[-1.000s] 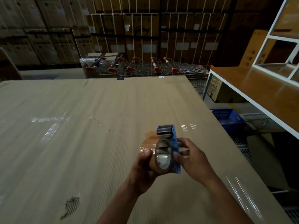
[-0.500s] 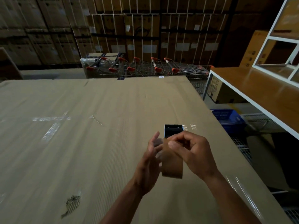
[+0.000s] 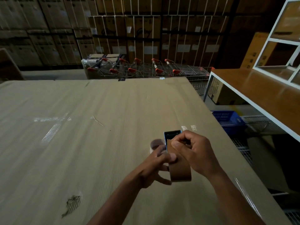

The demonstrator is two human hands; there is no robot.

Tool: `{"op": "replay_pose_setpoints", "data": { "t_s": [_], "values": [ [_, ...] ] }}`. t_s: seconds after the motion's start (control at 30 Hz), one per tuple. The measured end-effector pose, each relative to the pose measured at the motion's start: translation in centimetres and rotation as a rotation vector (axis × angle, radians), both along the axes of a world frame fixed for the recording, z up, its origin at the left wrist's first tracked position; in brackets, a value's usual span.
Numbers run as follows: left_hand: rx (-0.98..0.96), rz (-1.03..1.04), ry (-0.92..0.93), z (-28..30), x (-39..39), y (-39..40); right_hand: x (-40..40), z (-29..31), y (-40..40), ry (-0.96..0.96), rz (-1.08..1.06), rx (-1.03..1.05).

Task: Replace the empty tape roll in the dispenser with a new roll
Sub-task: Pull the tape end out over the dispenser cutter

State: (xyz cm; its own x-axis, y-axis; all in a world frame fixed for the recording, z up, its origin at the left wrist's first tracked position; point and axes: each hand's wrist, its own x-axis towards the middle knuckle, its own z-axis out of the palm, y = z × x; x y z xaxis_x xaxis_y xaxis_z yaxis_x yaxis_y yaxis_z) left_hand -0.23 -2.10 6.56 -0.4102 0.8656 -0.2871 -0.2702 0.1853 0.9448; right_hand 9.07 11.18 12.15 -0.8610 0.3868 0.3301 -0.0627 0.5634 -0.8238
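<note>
A blue tape dispenser (image 3: 172, 134) with a toothed cutter at its top is held above the cardboard surface. A roll of brown tape (image 3: 179, 169) sits in it, its broad brown face towards me. My right hand (image 3: 196, 150) grips the dispenser from the right, thumb pressed on the tape near the cutter. My left hand (image 3: 155, 168) holds the roll's left side with its thumb on the tape face. A second roll (image 3: 155, 143) lies on the cardboard just behind my left hand, blurred and partly hidden.
The large cardboard sheet (image 3: 81, 135) covers the work surface, with a dark scuff (image 3: 73, 203) near the front left. A wooden table with white frame (image 3: 259, 91) stands to the right, a blue crate (image 3: 227, 117) below it. Shopping trolleys (image 3: 146, 69) and stacked boxes line the back.
The dispenser turned from showing the roll's open core to showing its brown outer face. My right hand moved over the top near the cutter, and my left thumb came onto the tape.
</note>
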Motion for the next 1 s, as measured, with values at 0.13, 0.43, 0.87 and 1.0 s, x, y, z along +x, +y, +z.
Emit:
{"op": "replay_pose_setpoints", "data": {
  "t_s": [0.13, 0.43, 0.87, 1.0],
  "values": [
    [0.031, 0.046, 0.005, -0.4, 0.6, 0.1, 0.1, 0.1, 0.2, -0.162, -0.083, 0.240],
    [0.096, 0.020, 0.120, -1.8, 0.9, -0.8, -0.1, 1.1, -0.2, -0.177, -0.188, 0.393],
    [0.131, 0.086, 0.260, -0.8, 1.5, -0.3, -0.3, 1.7, 0.0, -0.171, -0.201, 0.323],
    [0.158, 0.071, 0.296, -1.3, 1.4, -0.5, -0.8, 2.8, 0.2, -0.225, -0.148, 0.308]
  ]
}}
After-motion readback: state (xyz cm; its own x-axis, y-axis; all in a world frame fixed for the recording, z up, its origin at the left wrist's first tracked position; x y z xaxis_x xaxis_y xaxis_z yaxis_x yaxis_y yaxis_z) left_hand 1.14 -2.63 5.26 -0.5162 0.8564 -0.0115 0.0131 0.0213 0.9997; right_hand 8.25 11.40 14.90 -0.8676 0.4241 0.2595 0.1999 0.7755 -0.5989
